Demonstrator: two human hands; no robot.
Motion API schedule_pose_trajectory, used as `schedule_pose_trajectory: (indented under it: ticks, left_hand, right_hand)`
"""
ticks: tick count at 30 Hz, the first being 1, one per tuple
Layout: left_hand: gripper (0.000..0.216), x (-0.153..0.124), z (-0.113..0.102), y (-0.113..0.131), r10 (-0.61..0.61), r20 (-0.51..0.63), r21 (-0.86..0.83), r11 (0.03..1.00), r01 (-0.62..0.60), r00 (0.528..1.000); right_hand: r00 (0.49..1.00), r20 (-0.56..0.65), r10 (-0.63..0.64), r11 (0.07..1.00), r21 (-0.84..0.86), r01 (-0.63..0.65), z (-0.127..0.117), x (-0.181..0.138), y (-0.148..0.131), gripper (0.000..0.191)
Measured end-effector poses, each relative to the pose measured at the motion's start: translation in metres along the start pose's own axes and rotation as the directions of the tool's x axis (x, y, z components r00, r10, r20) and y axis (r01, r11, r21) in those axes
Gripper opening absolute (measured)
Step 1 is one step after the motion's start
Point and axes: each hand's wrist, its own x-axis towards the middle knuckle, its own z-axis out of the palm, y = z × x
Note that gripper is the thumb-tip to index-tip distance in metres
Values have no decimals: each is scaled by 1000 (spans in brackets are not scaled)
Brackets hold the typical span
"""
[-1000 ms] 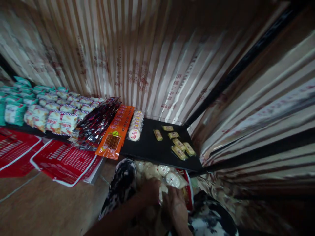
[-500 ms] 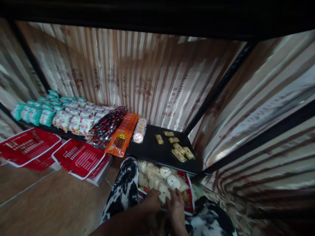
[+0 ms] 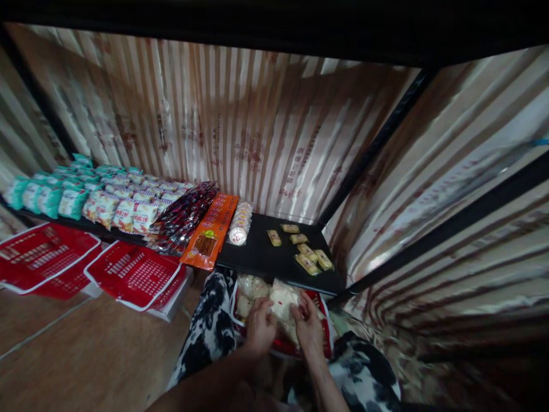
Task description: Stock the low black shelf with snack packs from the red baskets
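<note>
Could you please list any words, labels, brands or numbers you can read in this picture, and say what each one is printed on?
None can be read.
Striped wall panels: reddish characters, too blurred.
Orange packets: round logos and print, too small.
Red-and-white packets: red print, too small.
Teal packets: too small.
Round white packets: red marks, blurred.

Left hand (image 3: 259, 327): fingertips hidden behind pale packets (image 3: 283, 300).
Packet labels: too blurred to read.
Red baskets (image 3: 128, 274): leftmost cut by edge.
</note>
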Motion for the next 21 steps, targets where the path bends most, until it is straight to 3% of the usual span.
schedule_pose_trajectory:
  ticks: [5, 13, 17, 21]
  left_hand:
    - [43, 17, -17, -2, 43, -29, 14, 999, -42, 999]
    - [73, 42, -40, -15, 128, 122, 91, 986, -140, 984]
    - [45, 53, -50, -17, 125, -12, 50, 991, -124, 992]
    - [32, 64, -57, -18, 17, -111, -173, 984, -36, 994]
  right_hand:
    - [989, 94, 113, 980, 151, -126, 21, 11, -10, 66]
    - [957, 232, 177, 971, 115, -208, 56, 39, -33, 50]
    - [942, 292, 165, 973, 107, -203, 70, 46, -45, 42]
    - [907, 384, 172, 955, 161, -250, 78, 48, -50, 39]
